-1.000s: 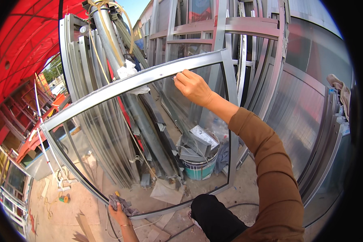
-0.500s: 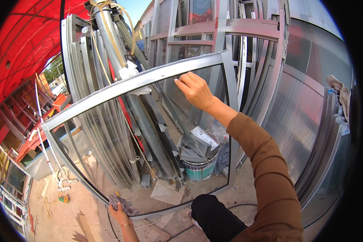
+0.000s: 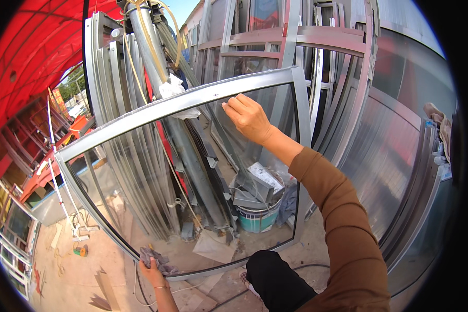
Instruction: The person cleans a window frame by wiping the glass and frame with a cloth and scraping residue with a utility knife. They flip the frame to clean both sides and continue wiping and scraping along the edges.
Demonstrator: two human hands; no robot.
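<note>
A silver metal-framed window sash [image 3: 182, 101] with a clear glass pane stands tilted before me. My right hand [image 3: 248, 118] is at the pane's upper part, just below the top rail. Its fingers are curled into a pinch, and whatever they hold, if anything, is too small to make out. Down at the bottom rail, left of the middle, my left hand [image 3: 153, 274] grips a crumpled grey rag [image 3: 158, 261] against the frame. Part of the rag shows over the lower edge of the glass.
Through the glass I see a teal bucket [image 3: 257, 221] heaped with metal offcuts. Long metal profiles [image 3: 135, 171] and a thick pipe [image 3: 145, 44] lean behind the sash. More window frames [image 3: 322, 39] stand at the back right. A tape roll [image 3: 80, 251] lies on the floor at left.
My right hand has shifted slightly left along the top of the pane. The left hand keeps its hold on the rag at the bottom rail. The view has turned a little.
</note>
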